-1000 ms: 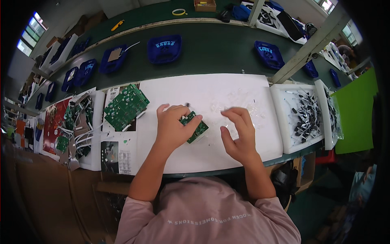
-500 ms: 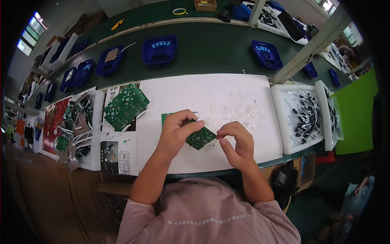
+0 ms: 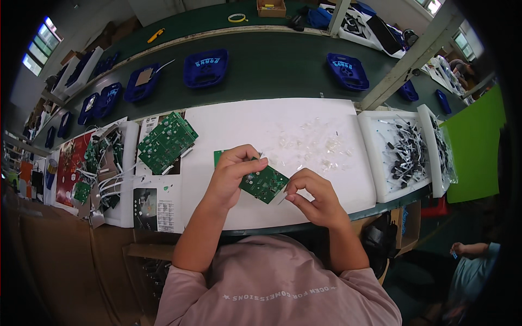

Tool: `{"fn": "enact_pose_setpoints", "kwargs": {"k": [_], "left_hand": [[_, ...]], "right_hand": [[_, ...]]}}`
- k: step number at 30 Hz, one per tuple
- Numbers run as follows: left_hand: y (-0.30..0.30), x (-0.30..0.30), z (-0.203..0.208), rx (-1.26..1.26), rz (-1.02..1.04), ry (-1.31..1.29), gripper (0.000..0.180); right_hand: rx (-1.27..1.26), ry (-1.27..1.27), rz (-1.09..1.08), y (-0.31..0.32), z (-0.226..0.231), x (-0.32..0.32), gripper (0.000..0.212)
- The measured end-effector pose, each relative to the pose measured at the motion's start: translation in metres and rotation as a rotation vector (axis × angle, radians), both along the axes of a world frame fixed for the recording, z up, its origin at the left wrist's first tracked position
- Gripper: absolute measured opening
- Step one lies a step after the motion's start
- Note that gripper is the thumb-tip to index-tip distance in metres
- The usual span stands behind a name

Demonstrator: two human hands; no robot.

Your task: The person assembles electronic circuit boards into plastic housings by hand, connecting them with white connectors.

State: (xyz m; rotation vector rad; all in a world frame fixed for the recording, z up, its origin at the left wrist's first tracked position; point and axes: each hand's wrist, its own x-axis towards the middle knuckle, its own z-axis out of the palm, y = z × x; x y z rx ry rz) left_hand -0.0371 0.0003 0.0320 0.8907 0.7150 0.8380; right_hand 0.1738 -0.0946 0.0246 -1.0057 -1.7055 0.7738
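My left hand (image 3: 234, 176) is closed round one end of a green circuit board (image 3: 265, 183), tilted above the white work sheet (image 3: 244, 212). At the board's right-hand edge, my right hand (image 3: 317, 198) is closed in a pinch. A pale strip (image 3: 281, 199) shows along that edge by its fingertips; whether the fingers grip it or the board is hidden. Partly covered by my left hand, another green board (image 3: 218, 156) lies on the sheet. Small clear plastic pieces (image 3: 331, 145) are scattered beyond my right hand.
Stacked green boards (image 3: 166, 142) lie left of the sheet, beside a white foam tray (image 3: 128, 163) of boards and cables. To the right, another foam tray (image 3: 380, 179) holds black-and-white cable parts. Blue plastic shells (image 3: 205, 68) line the far bench. Another person's hand (image 3: 461, 250) shows at lower right.
The board in my left hand has shifted slightly left and shows more of its face. My right fingertips have closed in at its edge. Another person's hand and sleeve have come further into view.
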Motion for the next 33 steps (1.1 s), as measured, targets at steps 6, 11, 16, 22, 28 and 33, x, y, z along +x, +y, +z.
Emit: {"fn": "enact_pose_setpoints", "kwargs": {"k": [6, 11, 16, 22, 28, 33], "left_hand": [[0.001, 0.001, -0.004, -0.004, -0.023, -0.033, 0.014], [0.002, 0.005, -0.011, -0.146, 0.186, -0.098, 0.022], [0.005, 0.0, -0.003, -0.173, 0.233, -0.115, 0.023], [-0.001, 0.007, -0.002, -0.133, 0.142, -0.114, 0.022], [0.001, 0.001, -0.003, -0.103, 0.091, -0.065, 0.02], [-0.002, 0.003, -0.004, -0.111, 0.112, -0.072, 0.018]], "right_hand": [[0.049, -0.109, -0.036, -0.006, 0.001, -0.003, 0.019], [0.236, -0.321, -0.084, -0.012, 0.007, -0.006, 0.026], [0.207, -0.119, -0.145, -0.011, 0.0, -0.006, 0.025], [0.154, -0.038, -0.15, 0.01, 0.012, -0.008, 0.018], [0.071, -0.079, -0.042, 0.01, 0.014, -0.003, 0.019], [0.133, -0.233, -0.058, 0.01, 0.014, -0.003, 0.023]]}}
